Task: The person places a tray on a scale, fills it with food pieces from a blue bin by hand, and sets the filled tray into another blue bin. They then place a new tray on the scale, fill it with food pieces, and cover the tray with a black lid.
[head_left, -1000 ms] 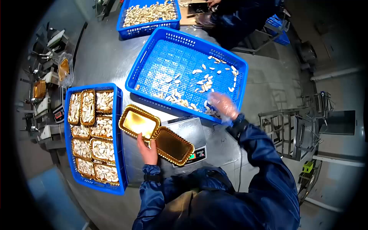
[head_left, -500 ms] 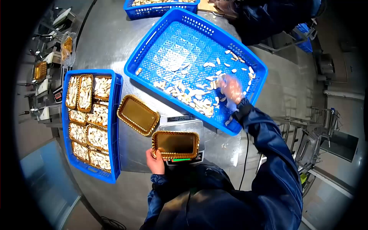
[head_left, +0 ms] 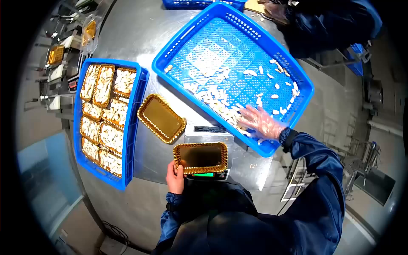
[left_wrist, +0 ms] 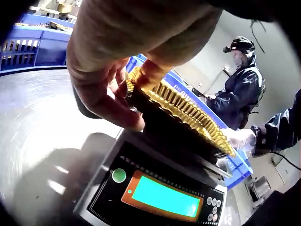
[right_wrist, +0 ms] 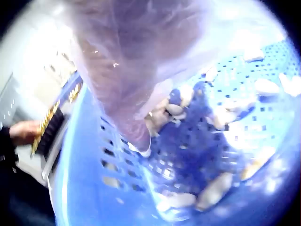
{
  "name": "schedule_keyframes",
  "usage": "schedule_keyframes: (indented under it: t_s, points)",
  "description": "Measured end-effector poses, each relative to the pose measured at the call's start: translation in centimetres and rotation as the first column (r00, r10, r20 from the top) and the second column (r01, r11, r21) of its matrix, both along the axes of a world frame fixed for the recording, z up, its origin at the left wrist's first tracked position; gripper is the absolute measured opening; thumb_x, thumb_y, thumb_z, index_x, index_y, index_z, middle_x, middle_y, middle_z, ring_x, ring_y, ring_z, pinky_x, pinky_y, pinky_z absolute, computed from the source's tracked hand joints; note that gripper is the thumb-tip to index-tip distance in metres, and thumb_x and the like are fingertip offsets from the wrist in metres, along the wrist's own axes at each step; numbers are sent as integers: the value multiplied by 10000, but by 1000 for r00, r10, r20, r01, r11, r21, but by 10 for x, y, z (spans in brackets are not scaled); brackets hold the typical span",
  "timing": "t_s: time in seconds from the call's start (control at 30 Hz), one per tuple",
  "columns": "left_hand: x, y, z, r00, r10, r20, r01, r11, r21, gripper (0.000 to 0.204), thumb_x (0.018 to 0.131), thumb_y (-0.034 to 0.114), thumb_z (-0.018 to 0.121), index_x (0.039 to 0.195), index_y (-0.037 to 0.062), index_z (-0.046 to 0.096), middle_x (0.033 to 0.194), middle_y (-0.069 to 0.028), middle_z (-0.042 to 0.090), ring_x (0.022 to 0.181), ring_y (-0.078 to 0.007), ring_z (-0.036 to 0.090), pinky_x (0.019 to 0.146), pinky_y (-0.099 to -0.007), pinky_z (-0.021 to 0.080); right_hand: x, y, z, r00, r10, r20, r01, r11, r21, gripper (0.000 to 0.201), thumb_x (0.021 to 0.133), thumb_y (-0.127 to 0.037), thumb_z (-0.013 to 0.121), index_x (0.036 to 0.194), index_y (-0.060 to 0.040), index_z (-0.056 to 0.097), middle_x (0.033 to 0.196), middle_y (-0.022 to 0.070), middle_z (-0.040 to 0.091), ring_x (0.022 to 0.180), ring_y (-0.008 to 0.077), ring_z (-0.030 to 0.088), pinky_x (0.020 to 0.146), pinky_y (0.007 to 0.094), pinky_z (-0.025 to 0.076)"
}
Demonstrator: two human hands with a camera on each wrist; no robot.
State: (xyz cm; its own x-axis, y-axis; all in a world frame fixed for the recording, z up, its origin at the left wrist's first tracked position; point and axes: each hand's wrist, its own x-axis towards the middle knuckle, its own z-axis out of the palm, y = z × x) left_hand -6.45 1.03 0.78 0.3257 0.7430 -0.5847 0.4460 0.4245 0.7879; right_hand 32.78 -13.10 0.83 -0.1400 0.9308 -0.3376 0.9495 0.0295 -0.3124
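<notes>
My left hand (head_left: 175, 177) pinches the near left corner of a gold tray (head_left: 202, 156) with a fluted rim. The tray sits over a scale (left_wrist: 160, 193) with a lit green display, and its bottom is bare. My right hand (head_left: 262, 122), in a clear plastic glove, reaches into the large blue crate (head_left: 178, 87), fingers extended over pale elongated pieces (head_left: 212, 100) along the near wall. In the right wrist view, gloved fingers (right_wrist: 136, 132) point down beside the crate's perforated wall. A second gold tray (head_left: 161, 118) rests on the metal table left of the scale.
A blue crate (head_left: 142, 80) at the left holds several gold trays filled with pale pieces. Another blue crate (head_left: 204, 4) stands at the far edge. Across the table is another person (left_wrist: 242, 82) in dark clothing. Metal racks (head_left: 297, 178) stand on the right.
The left hand has slid one gold tray apart from the other and onto the scale, turning it level. The right hand has swept within the crate, and its fingers now spread over the near-side pieces.
</notes>
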Motion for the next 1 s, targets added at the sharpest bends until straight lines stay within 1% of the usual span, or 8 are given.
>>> schedule_keyframes:
  t_s: [0.17,0.23,0.57,0.77,0.8,0.83,0.93,1.0]
  points:
    - [2,-4,11,964,-105,-244,146,976,158,279,921,120,613,1184,38,566,675,14,429,597,-73,424,548,-265,400,-11,32,-16,1000,21,19,-23,994,108,802,727,-355,765,1440,-247,412,1507,129,362,1392,367,315,1067,572,311]
    - [-7,-1,2,884,-263,-387,308,949,60,358,937,218,610,1252,62,541,756,-114,640,655,-225,590,663,-364,496,-10,71,-12,1000,-25,-5,25,999,34,814,712,-348,781,1436,-240,423,1505,131,362,1408,368,292,1075,591,305]
    - [7,-2,13,981,-108,-160,132,980,148,325,945,154,603,1223,-2,541,1028,-136,684,905,-199,651,807,-329,507,-7,106,-42,995,77,-64,-63,978,201,496,803,-100,624,1281,-207,545,1376,144,483,1248,365,469,921,460,480]
    - [-2,2,13,993,-95,-73,101,991,88,342,960,172,597,1247,-2,532,1088,-112,678,952,-160,646,812,-297,502,-25,76,-39,943,-227,-242,239,971,19,313,828,-92,624,1133,-155,605,1199,194,528,1097,388,550,904,438,487]
    - [-3,3,12,993,-115,-26,117,986,115,331,963,172,591,1244,6,537,1085,-106,679,956,-154,646,805,-294,501,-32,79,-13,741,-542,-397,487,840,-237,221,831,-76,624,1042,-140,642,1126,214,551,1054,382,577,873,423,496]
    - [-3,4,11,991,-135,21,131,981,144,321,966,173,586,1241,14,541,1083,-100,679,959,-149,645,797,-291,500,-30,80,-22,886,-363,-290,374,927,-18,153,829,-77,619,976,-107,650,1053,224,579,1019,389,598,829,422,502]
    - [-2,4,2,979,-162,-125,183,966,184,274,940,164,590,1192,55,587,1040,-89,669,891,-168,646,780,-304,504,-16,85,-29,821,-456,-343,476,879,-28,189,768,-119,678,944,-67,630,934,198,650,874,379,637,773,429,511]
    - [3,3,0,948,-135,-290,232,914,334,250,904,155,604,1140,71,620,952,-94,641,777,-188,620,767,-317,508,-13,75,-23,715,-513,-476,592,806,20,207,791,-68,693,964,-81,581,876,57,642,785,201,625,744,335,520]
